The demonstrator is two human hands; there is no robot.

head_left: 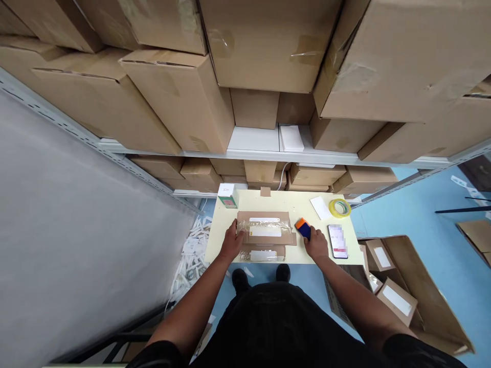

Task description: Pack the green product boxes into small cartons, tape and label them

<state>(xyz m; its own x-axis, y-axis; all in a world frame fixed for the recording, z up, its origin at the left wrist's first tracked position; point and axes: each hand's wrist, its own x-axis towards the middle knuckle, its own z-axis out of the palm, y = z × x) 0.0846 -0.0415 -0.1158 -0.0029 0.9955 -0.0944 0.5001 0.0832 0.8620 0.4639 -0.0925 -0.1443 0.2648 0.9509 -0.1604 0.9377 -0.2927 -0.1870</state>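
A brown cardboard box (282, 237), with clear tape across it and white labels on top, lies on the small pale table (215, 245). My left hand (232, 241) grips its left edge, the thumb over the top. To the right of the box, my right hand (316, 244) is closed around a small blue-and-orange hand tool (303, 228), whose orange end points up and left towards the box. What kind of tool it is cannot be made out. A second taped cardboard piece with a white label (263, 255) lies along the near table edge, touching or joined to the box.
A phone (337, 241), a tape roll (339, 208), a white card (320, 208) and a small white-green box (228, 196) lie on the table. Shelves of cartons (180, 92) rise behind. A large open carton (441, 306) holding boxes stands right; paper scraps (191, 260) litter the floor left.
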